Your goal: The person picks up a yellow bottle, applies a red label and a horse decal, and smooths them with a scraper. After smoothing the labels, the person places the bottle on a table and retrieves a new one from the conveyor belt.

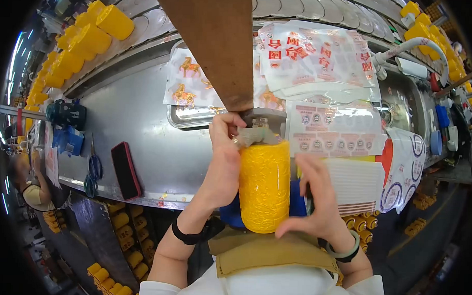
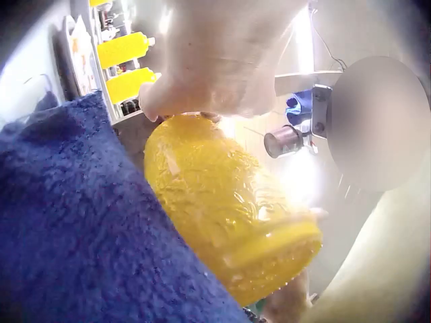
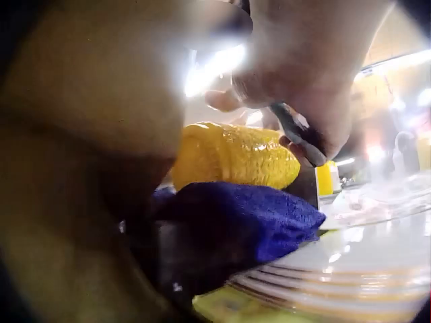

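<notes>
A yellow embossed bottle (image 1: 264, 187) lies over a blue cloth (image 3: 269, 219), its glass-like neck (image 1: 260, 122) pointing away from me. My left hand (image 1: 222, 162) is at the neck end, fingers curled around a crumpled greyish cloth (image 1: 258, 137) that drapes over the shoulder. Beside the lower right side of the bottle, my right hand (image 1: 320, 194) has thumb and fingers spread apart. From the right wrist, a dark strip (image 3: 296, 131) shows by the fingers near the bottle's neck end. The left wrist view shows the bottle's rounded base over the blue towel.
A brown post (image 1: 213, 42) stands before me. Printed sheets (image 1: 322, 57) cover the right of the metal table (image 1: 118, 91). A phone (image 1: 126, 170) and scissors (image 1: 93, 168) lie left. Yellow bottles (image 1: 91, 41) line the back left; a sink (image 1: 399, 96) is right.
</notes>
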Demonstrator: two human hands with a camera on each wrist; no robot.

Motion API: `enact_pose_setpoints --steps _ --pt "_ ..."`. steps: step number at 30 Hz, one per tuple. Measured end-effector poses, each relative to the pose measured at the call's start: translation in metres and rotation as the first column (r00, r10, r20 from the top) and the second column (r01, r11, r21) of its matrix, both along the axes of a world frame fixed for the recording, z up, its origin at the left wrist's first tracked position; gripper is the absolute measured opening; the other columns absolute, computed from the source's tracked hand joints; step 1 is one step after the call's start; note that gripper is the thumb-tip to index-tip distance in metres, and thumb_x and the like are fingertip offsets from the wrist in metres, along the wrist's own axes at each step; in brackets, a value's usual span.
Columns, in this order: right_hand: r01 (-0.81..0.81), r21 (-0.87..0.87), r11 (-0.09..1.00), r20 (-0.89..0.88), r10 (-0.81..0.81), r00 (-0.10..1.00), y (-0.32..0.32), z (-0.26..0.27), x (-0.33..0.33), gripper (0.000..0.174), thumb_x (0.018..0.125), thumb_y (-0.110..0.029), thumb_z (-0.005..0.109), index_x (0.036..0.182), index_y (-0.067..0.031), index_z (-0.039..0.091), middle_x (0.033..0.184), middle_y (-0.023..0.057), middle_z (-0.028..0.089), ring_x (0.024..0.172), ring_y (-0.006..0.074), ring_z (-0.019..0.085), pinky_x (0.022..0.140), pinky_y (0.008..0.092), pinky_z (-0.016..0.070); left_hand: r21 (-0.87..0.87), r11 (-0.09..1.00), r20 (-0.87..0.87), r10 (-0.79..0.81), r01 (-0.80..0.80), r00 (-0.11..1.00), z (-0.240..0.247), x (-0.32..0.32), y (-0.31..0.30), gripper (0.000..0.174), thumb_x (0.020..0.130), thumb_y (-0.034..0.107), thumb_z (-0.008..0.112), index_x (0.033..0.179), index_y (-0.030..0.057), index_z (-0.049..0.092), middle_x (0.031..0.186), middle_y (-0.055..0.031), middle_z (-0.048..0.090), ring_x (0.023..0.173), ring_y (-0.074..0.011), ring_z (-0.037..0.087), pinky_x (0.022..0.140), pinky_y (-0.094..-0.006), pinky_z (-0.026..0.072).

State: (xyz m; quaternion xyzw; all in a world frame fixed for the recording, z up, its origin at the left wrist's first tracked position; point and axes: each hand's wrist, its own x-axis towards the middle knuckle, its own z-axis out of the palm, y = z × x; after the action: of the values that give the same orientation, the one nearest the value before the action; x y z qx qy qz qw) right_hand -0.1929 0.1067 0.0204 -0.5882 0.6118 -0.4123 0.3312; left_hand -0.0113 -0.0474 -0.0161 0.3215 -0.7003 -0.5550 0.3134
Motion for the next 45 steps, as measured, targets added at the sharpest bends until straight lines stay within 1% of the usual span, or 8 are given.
enact_pose_setpoints --steps 1,6,8,12,17,23,33,45 --pt "-0.064 0.066 0.996 -0.034 0.066 0.997 0.009 0.002 0.001 0.12 0.062 -0.053 0.096 0.152 0.0036 0.04 0.149 0.0215 0.045 0.102 0.0295 0.063 0.082 0.0357 0.0554 -0.256 0.965 0.242 0.004 0.06 0.97 0.008 -0.002 -0.003 0.076 0.105 0.068 0.027 0.134 -0.0007 0.039 0.122 -0.0086 0.042 0.111 -0.0168 0.043 0.103 -0.034 0.0353" --pt "-0.093 0.151 0.984 -0.183 0.12 0.976 0.021 -0.006 0.013 0.121 0.065 -0.045 0.095 0.152 0.0122 0.032 0.148 0.0296 0.046 0.133 0.0448 0.055 0.099 0.046 0.0541 -0.19 0.982 0.0 -0.002 0.001 1.0 0.01 0.007 -0.007 0.079 0.103 0.071 0.023 0.13 -0.0011 0.041 0.118 -0.007 0.04 0.108 -0.0157 0.04 0.102 -0.0326 0.0333" --pt "-0.056 -0.067 0.996 -0.363 0.028 0.931 0.019 -0.026 0.02 0.114 0.069 -0.03 0.094 0.152 0.0152 0.031 0.141 0.031 0.053 0.094 0.0351 0.066 0.078 0.0377 0.055 0.019 0.994 -0.187 0.105 -0.104 0.977 0.007 0.008 -0.005 0.081 0.102 0.073 0.021 0.13 -0.0006 0.04 0.117 -0.007 0.04 0.11 -0.0157 0.04 0.103 -0.0324 0.0323" --pt "-0.038 -0.027 0.999 -0.326 0.027 0.945 0.016 -0.028 0.029 0.098 0.072 -0.016 0.087 0.149 0.0164 0.035 0.141 0.0348 0.054 0.095 0.0397 0.069 0.078 0.0393 0.0558 0.164 0.986 -0.075 0.028 -0.016 0.997 0.006 0.01 -0.002 0.093 0.093 0.087 0.006 0.124 0.0056 0.039 0.114 -0.0031 0.037 0.115 -0.0138 0.038 0.109 -0.0327 0.0248" --pt "-0.18 -0.12 0.976 -0.543 0.087 0.835 0.023 0.011 0.034 0.081 0.056 -0.005 0.072 0.134 0.014 0.058 0.147 0.0357 0.05 0.069 0.0239 0.061 0.069 0.036 0.0538 0.137 0.99 -0.092 -0.008 0.021 0.996 -0.008 0.006 -0.001 0.091 0.097 0.082 0.01 0.127 0.0011 0.037 0.117 -0.0058 0.037 0.111 -0.0152 0.037 0.108 -0.0309 0.0268" --pt "0.076 -0.155 0.985 -0.31 -0.121 0.943 0.024 -0.019 0.034 0.091 0.061 -0.004 0.075 0.145 0.0141 0.045 0.147 0.0341 0.051 0.07 0.0288 0.06 0.068 0.035 0.0525 0.249 0.961 -0.253 0.182 -0.118 0.95 -0.006 0.013 -0.01 0.085 0.098 0.082 0.01 0.12 0.0069 0.042 0.114 -0.003 0.042 0.116 -0.0164 0.04 0.11 -0.0332 0.0216" --pt "-0.184 -0.169 0.968 -0.573 0.055 0.818 0.023 0.011 0.036 0.065 0.071 0.002 0.06 0.134 0.013 0.059 0.138 0.0391 0.055 0.062 0.0216 0.051 0.061 0.0327 0.0459 0.215 0.977 -0.196 0.035 0.008 0.98 -0.003 0.011 -0.005 0.081 0.101 0.077 0.015 0.122 0.0019 0.037 0.114 -0.0048 0.038 0.107 -0.0129 0.039 0.101 -0.0291 0.0305" --pt "0.008 -0.17 0.985 -0.479 -0.09 0.873 0.018 -0.004 0.048 0.085 0.064 0.001 0.066 0.144 0.0199 0.043 0.138 0.0381 0.055 0.07 0.0267 0.056 0.063 0.0354 0.0474 0.311 0.95 -0.306 0.069 0.031 0.95 -0.014 0.002 -0.001 0.075 0.103 0.073 0.021 0.123 0.0022 0.037 0.113 -0.0043 0.04 0.106 -0.0121 0.041 0.1 -0.0272 0.0334"
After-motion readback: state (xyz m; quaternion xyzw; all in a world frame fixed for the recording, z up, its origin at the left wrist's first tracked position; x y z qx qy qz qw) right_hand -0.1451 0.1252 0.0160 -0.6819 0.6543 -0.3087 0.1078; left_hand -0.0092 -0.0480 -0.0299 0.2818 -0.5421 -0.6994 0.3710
